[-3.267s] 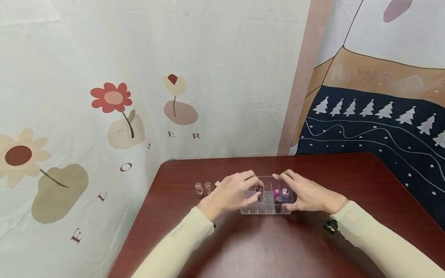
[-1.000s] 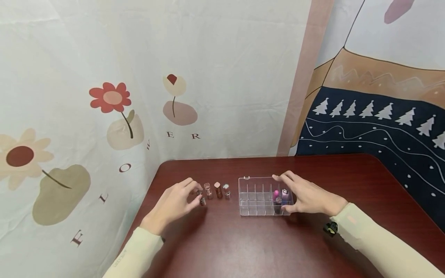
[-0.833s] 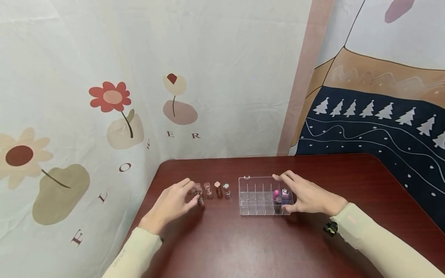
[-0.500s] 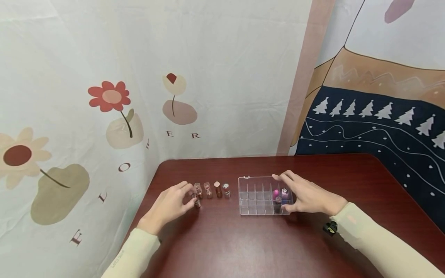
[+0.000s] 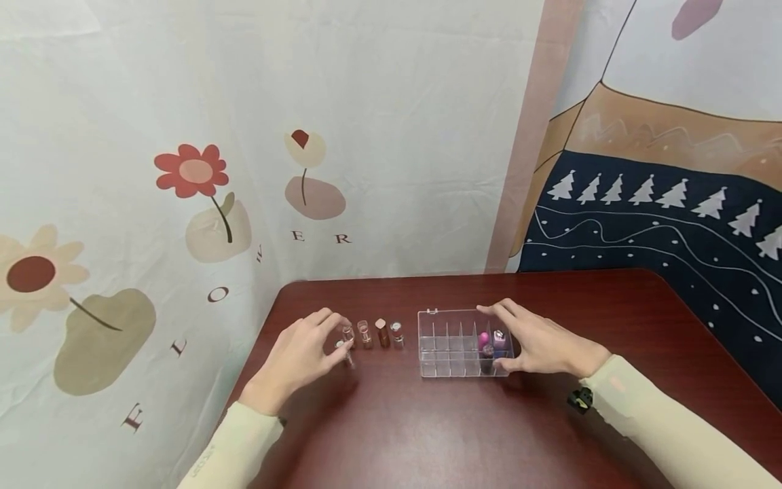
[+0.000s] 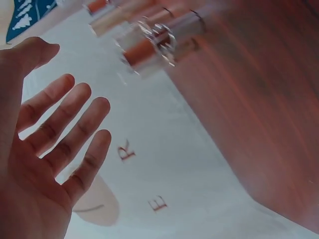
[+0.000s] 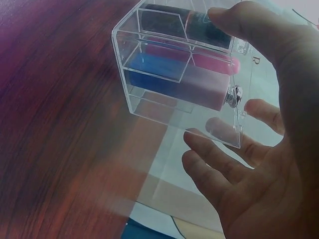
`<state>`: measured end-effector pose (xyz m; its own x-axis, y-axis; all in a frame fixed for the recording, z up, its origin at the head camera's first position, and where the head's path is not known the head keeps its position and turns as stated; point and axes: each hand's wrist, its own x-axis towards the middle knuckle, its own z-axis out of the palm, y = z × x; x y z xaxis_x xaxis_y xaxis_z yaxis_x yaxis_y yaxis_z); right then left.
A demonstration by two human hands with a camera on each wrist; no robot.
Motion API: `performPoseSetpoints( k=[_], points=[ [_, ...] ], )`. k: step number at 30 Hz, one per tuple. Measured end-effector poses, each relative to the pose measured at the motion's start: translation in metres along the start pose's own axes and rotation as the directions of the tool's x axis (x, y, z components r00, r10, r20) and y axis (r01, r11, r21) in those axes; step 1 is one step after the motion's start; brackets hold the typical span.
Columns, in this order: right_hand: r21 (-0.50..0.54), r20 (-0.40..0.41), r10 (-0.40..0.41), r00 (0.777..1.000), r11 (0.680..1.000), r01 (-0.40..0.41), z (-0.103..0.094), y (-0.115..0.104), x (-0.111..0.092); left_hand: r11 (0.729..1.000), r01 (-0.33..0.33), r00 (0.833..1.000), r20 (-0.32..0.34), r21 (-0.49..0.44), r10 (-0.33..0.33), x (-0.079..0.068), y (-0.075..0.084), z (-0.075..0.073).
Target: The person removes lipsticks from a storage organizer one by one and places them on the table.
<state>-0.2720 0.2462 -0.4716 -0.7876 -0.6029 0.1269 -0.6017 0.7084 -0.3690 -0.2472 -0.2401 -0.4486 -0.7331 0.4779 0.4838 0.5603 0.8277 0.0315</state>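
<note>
1. Because the counter (image 5: 452, 435) is smooth and glossy, items pushed from the side may slide; low friction would be the cause.
2. The clear box (image 5: 449, 353) rests on the counter, its visible contents grouped at the right-hand end. The right hand (image 5: 544, 341) holds that end, thumb at the near rim and fingers at the far rim. Uneven pressure between the two could swivel the box.
3. The left hand (image 5: 299, 353) is well apart from the box, at the left end of the tube row. Its fingers are spread and relaxed, with hold of nothing, as the left wrist view shows. A low sideways sweep could strike the row.
4. The violet-and-blue bottle (image 5: 499, 339) and the dark bottle (image 5: 487, 360) stand in the held end. The thumb lies close to the dark bottle; contact cannot be confirmed. A shift of grip could catch either top.
5. The copper-brown tube (image 5: 383, 334), silver-topped tube (image 5: 398, 334) and clear-capped tube (image 5: 364, 334) stand between the left hand and the box. Narrow bases and close spacing could let one toppling tube upset its neighbour.
6. The front tube (image 5: 349, 360), just beside the left thumb and partly hidden, is most exposed: a snagging fingertip could tip it.
</note>
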Motion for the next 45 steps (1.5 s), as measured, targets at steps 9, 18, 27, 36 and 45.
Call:
performPoseSetpoints(
  k=[9,18,27,36,45],
  points=[
    [0.011,-0.002,0.019,1.000,1.000,-0.019,-0.006,0.005,-0.007,0.979,-0.183,0.983,-0.040,-0.089,0.180,0.040,0.048,0.013],
    [0.051,0.009,0.010,1.000,0.999,-0.010,-0.007,0.007,-0.008,0.941,-0.315,0.943,0.074,-0.122,0.325,0.092,0.105,0.043],
    [0.054,0.021,-0.008,1.000,0.999,0.007,-0.009,0.009,-0.009,0.939,-0.316,0.902,0.264,-0.139,0.342,0.136,0.140,0.063],
    [0.038,0.013,-0.004,1.000,0.999,0.004,-0.012,0.012,-0.008,0.943,-0.307,0.867,0.372,-0.126,0.331,0.159,0.161,0.073],
    [0.033,0.035,-0.014,0.999,0.999,0.013,-0.009,0.007,-0.004,0.942,-0.290,0.860,0.385,-0.169,0.334,0.157,0.166,0.086]
  ],
)
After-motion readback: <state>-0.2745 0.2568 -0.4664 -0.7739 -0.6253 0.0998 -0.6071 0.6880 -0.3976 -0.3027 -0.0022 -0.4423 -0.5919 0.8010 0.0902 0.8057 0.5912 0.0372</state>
